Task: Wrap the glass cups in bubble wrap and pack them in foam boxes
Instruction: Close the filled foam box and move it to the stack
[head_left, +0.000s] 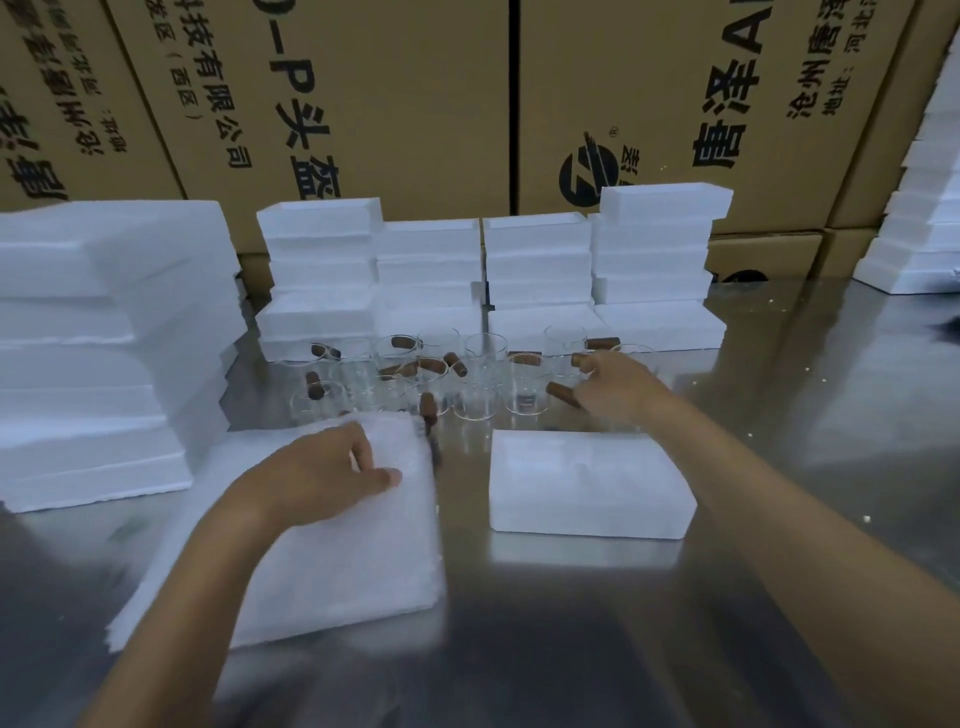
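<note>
My left hand (332, 470) pinches the top sheet of the bubble wrap stack (322, 535). Beyond the stack stand the glass cups (441, 379); there my right hand (613, 384) seemingly grips one cup's brown handle (563, 393).

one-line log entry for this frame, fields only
left hand: fingers pinching bubble wrap stack | right hand: at glass cups, grip unclear | foam box: closed, untouched | stage: fetching cup

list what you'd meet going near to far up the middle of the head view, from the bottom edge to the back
bare metal table → closed foam box → cluster of glass cups with brown handles → stacks of foam boxes → printed cardboard cartons
</note>
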